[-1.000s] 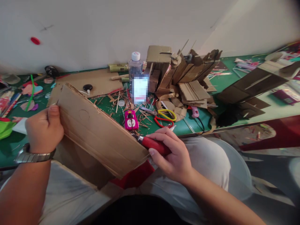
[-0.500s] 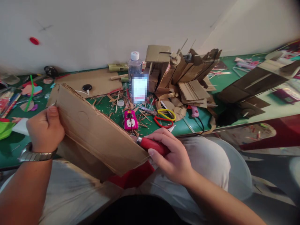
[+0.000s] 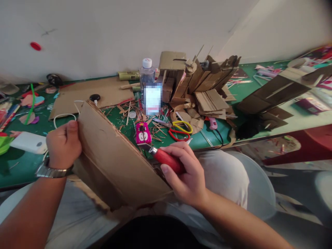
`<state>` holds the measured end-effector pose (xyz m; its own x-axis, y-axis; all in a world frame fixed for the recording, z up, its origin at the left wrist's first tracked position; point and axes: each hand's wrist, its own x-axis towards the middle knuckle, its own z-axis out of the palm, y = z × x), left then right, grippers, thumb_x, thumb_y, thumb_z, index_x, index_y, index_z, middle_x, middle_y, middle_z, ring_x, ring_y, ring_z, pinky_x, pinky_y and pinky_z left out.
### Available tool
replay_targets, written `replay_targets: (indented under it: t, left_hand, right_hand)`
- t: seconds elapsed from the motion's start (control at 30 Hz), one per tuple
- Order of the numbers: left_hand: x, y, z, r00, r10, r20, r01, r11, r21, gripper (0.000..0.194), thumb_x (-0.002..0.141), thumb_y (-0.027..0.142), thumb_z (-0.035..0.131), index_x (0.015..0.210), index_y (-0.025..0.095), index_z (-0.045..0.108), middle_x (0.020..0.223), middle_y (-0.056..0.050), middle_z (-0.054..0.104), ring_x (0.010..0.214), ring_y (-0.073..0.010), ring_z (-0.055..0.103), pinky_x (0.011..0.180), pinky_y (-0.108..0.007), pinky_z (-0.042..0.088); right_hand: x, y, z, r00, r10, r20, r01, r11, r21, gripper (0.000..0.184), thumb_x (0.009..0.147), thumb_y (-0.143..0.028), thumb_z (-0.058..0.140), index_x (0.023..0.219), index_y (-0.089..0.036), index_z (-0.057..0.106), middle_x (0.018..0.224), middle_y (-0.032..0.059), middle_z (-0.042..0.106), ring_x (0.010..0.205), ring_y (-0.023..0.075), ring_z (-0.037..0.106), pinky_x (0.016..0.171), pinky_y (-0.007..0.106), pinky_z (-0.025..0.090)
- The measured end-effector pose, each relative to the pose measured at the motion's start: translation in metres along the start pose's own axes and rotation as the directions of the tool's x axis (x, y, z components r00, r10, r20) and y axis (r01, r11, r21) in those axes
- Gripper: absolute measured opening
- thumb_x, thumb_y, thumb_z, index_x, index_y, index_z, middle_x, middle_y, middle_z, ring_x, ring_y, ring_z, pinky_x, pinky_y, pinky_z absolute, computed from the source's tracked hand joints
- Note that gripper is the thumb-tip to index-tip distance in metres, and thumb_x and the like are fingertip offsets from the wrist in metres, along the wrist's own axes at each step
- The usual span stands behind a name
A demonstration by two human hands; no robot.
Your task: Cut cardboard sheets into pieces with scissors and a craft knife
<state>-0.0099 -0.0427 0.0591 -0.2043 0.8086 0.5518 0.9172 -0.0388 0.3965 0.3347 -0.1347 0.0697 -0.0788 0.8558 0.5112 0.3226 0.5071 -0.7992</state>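
Note:
My left hand [image 3: 63,141], wearing a metal-band wristwatch, is closed on the left end of a folded cardboard piece [image 3: 116,155]. The piece slants down to the right above my lap. My right hand [image 3: 184,173] grips the red wooden handle [image 3: 167,159] of a tool with a metal collar. A thin metal blade [image 3: 145,146] extends from the collar beside the cardboard's upper edge; its exact kind and whether it touches the edge are unclear. Just beyond the blade lies a pink power socket [image 3: 143,133].
On the green table [image 3: 207,138] are scissors [image 3: 180,129] with red and yellow handles, a pink glue gun [image 3: 213,123], a bottle [image 3: 147,74], cardboard scraps and shavings. Cardboard structures [image 3: 275,90] stand at the back and right. A white device [image 3: 29,142] lies at left.
My left hand has shifted right with the cardboard, which has turned and slopes more steeply. The tool now shows more of its blade beside the edge; my right hand has moved little.

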Motion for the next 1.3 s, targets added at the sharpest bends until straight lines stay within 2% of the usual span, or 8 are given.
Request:
replay_targets:
  t: [0.13,0.27,0.63,0.97,1.13,1.3]
  left_hand:
    - [0.005,-0.007,-0.003,0.991,-0.032,-0.129,0.031,0.999,-0.011,0.052,0.099,0.037,0.046,0.053,0.025,0.027,0.047,0.006,0.019,0.048,-0.0111,0.019,0.056,-0.035,0.011]
    - [0.01,-0.014,-0.009,0.981,-0.006,-0.195,0.006,1.0,-0.002,0.055,0.104,0.038,0.043,0.054,0.025,0.025,0.049,0.006,0.017,0.05,-0.0105,0.017,0.057,-0.035,0.011]
    - [0.007,-0.016,-0.012,0.981,0.021,-0.194,-0.023,1.0,-0.008,0.06,0.107,0.052,0.038,0.056,0.025,0.024,0.048,0.006,0.02,0.047,-0.0111,0.018,0.055,-0.035,0.01]
    - [0.01,-0.02,-0.013,0.98,-0.013,-0.196,0.015,1.0,0.007,0.058,0.107,0.05,0.038,0.056,0.025,0.026,0.049,0.006,0.021,0.049,-0.0108,0.018,0.058,-0.035,0.011]
    - [0.015,-0.017,-0.016,0.976,-0.042,-0.213,0.042,0.999,-0.004,0.055,0.107,0.04,0.039,0.056,0.025,0.024,0.049,0.006,0.021,0.05,-0.011,0.019,0.058,-0.036,0.01]
    - [0.022,-0.018,-0.019,0.97,-0.125,-0.209,0.134,0.991,0.028,0.054,0.107,0.027,0.04,0.056,0.023,0.026,0.05,0.005,0.023,0.05,-0.0103,0.02,0.059,-0.036,0.01]
  right_hand:
    - [0.008,0.0,-0.01,0.998,0.036,0.044,-0.038,0.998,0.048,0.021,0.093,-0.02,0.071,0.114,-0.021,0.074,0.1,0.0076,0.071,0.088,0.0214,0.065,0.078,0.037,0.058]
    - [0.01,-0.003,-0.019,0.996,-0.01,0.088,0.005,0.998,0.062,0.023,0.09,-0.018,0.072,0.113,-0.021,0.075,0.097,0.0065,0.073,0.085,0.0204,0.065,0.076,0.036,0.058]
    - [0.012,-0.003,-0.026,0.996,-0.002,0.094,0.007,0.998,-0.056,0.023,0.089,-0.019,0.072,0.111,-0.022,0.076,0.095,0.0077,0.073,0.084,0.0231,0.067,0.073,0.039,0.061]
    - [0.011,-0.003,-0.027,0.996,-0.011,0.085,0.018,0.997,-0.071,0.024,0.089,-0.019,0.073,0.113,-0.022,0.075,0.097,0.0081,0.071,0.087,0.0238,0.067,0.075,0.04,0.06]
    - [0.007,0.001,-0.03,0.999,0.042,0.028,-0.042,0.999,-0.004,0.021,0.096,-0.026,0.07,0.117,-0.024,0.072,0.104,0.0088,0.073,0.092,0.0252,0.068,0.082,0.042,0.06]
    - [0.0,0.003,-0.03,0.992,0.121,0.027,-0.122,0.992,0.031,0.024,0.101,-0.037,0.066,0.121,-0.024,0.07,0.106,0.0096,0.076,0.083,0.0239,0.071,0.075,0.039,0.062]
